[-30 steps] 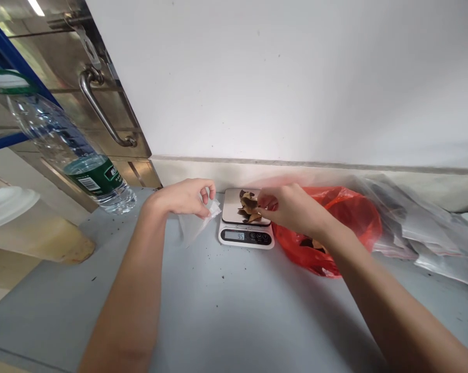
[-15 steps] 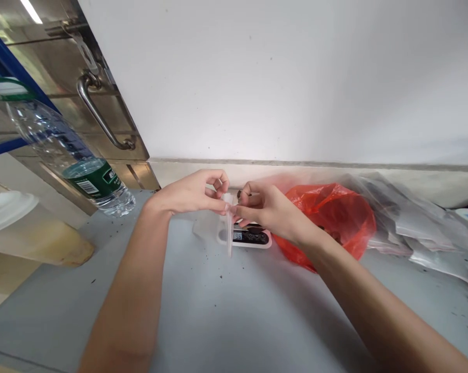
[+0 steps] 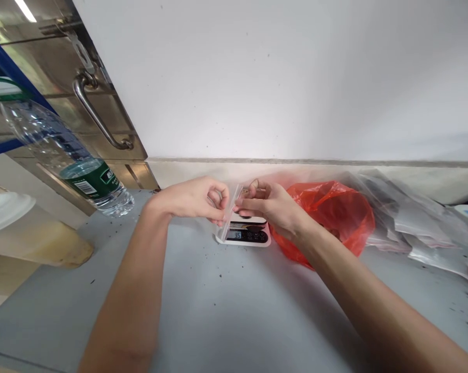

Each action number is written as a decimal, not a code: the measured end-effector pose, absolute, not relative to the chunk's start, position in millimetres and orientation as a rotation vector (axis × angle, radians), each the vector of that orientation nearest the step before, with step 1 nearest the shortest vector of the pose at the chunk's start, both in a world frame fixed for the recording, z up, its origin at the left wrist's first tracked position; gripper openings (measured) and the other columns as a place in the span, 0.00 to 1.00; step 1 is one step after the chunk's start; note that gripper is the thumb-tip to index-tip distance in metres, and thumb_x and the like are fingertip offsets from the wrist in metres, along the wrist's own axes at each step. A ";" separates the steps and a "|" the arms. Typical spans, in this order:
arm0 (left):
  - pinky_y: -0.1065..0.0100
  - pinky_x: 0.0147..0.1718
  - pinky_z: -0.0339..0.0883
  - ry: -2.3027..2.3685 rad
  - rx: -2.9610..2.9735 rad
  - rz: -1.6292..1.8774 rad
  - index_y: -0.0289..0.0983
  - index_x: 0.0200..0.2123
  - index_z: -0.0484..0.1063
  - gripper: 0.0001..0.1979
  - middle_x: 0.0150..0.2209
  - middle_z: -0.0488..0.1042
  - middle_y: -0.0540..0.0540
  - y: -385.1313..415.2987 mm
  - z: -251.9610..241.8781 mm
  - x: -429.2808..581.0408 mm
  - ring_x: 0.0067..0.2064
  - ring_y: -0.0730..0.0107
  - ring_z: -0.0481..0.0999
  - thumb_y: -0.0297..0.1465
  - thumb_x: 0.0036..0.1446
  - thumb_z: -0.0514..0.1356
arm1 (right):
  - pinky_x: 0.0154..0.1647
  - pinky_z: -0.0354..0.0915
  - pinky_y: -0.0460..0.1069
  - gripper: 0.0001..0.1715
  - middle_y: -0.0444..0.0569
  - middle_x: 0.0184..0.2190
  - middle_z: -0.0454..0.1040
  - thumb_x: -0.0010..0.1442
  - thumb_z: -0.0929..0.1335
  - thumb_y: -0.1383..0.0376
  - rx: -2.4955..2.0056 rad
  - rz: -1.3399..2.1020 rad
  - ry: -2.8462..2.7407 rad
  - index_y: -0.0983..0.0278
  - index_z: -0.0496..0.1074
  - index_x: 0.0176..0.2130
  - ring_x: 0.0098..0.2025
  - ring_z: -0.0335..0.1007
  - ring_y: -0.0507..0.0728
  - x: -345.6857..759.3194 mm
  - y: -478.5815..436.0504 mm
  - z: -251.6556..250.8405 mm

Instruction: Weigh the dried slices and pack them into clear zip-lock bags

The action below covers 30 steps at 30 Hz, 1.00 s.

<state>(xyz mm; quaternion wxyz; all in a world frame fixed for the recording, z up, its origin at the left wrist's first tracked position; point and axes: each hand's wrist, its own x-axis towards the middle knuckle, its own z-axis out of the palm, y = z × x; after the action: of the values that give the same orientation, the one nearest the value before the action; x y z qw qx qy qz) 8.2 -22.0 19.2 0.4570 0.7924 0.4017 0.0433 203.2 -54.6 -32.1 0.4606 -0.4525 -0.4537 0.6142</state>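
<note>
A small clear plastic bag (image 3: 231, 211), seen nearly edge-on, is held between both hands above a white digital scale. My left hand (image 3: 202, 199) pinches its left side with thumb and fingers. From the right, my right hand (image 3: 267, 204) pinches the bag near its upper part, its other fingers curled. Below them the scale (image 3: 243, 241) lies on the table, its lit display reading about 95; the hands and bag partly cover its platform. Just right of the scale sits an open red plastic bag (image 3: 327, 212) with dark contents that I cannot make out.
Several clear bags (image 3: 420, 223) lie at the right on the grey table (image 3: 218, 326). A large water bottle (image 3: 89, 176) and a lidded plastic container (image 3: 35, 233) stand at the left. The white wall (image 3: 276, 83) rises behind; dark specks dot the table.
The small plastic bag has gone from hanging upright to slanting, its top leaning right. The left hand has dropped slightly. More of the scale shows between the hands.
</note>
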 end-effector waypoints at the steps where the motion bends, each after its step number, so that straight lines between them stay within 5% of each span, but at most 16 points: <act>1: 0.67 0.34 0.66 1.005 1.962 0.120 0.41 0.28 0.65 0.13 0.28 0.78 0.53 -22.3 19.0 8.3 0.34 0.65 0.80 0.36 0.48 0.68 | 0.39 0.74 0.47 0.25 0.39 0.25 0.75 0.40 0.80 0.69 -1.112 1.514 -1.123 0.60 0.61 0.24 0.30 0.78 0.51 203.3 -54.4 -32.6; 8: 0.69 0.30 0.60 1.120 2.002 0.120 0.42 0.29 0.60 0.13 0.25 0.72 0.57 -26.0 20.6 11.0 0.29 0.69 0.74 0.32 0.46 0.65 | 0.40 0.72 0.48 0.20 0.41 0.28 0.76 0.48 0.77 0.67 -1.167 1.504 -1.252 0.60 0.61 0.26 0.33 0.77 0.52 206.2 -55.0 -29.3; 14: 0.69 0.30 0.59 1.503 1.980 0.124 0.43 0.32 0.62 0.12 0.25 0.77 0.57 -25.5 29.1 0.7 0.29 0.68 0.71 0.30 0.46 0.64 | 0.31 0.61 0.47 0.10 0.42 0.29 0.74 0.55 0.70 0.75 -1.490 0.811 -2.139 0.61 0.69 0.30 0.31 0.70 0.53 228.0 -57.1 -17.8; 23: 0.68 0.27 0.59 1.740 1.963 0.129 0.44 0.36 0.64 0.13 0.26 0.79 0.58 -27.9 33.9 -4.5 0.29 0.66 0.72 0.28 0.47 0.62 | 0.28 0.55 0.47 0.14 0.46 0.35 0.74 0.52 0.68 0.80 -1.723 0.603 -2.539 0.61 0.68 0.30 0.32 0.69 0.54 222.1 -61.4 -17.1; 30: 0.68 0.28 0.59 1.660 1.990 0.104 0.43 0.35 0.63 0.13 0.27 0.80 0.56 -23.5 29.0 -7.0 0.27 0.67 0.71 0.29 0.45 0.62 | 0.23 0.52 0.46 0.17 0.43 0.29 0.67 0.51 0.67 0.80 -1.606 0.698 -2.521 0.61 0.60 0.25 0.26 0.58 0.51 218.9 -61.1 -21.6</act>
<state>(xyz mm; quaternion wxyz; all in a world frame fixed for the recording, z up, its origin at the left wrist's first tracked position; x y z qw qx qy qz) -7.0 -23.5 29.0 0.2706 0.7386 0.6163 0.0385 218.9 -61.1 -21.6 0.0359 -0.5229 -0.8208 0.2273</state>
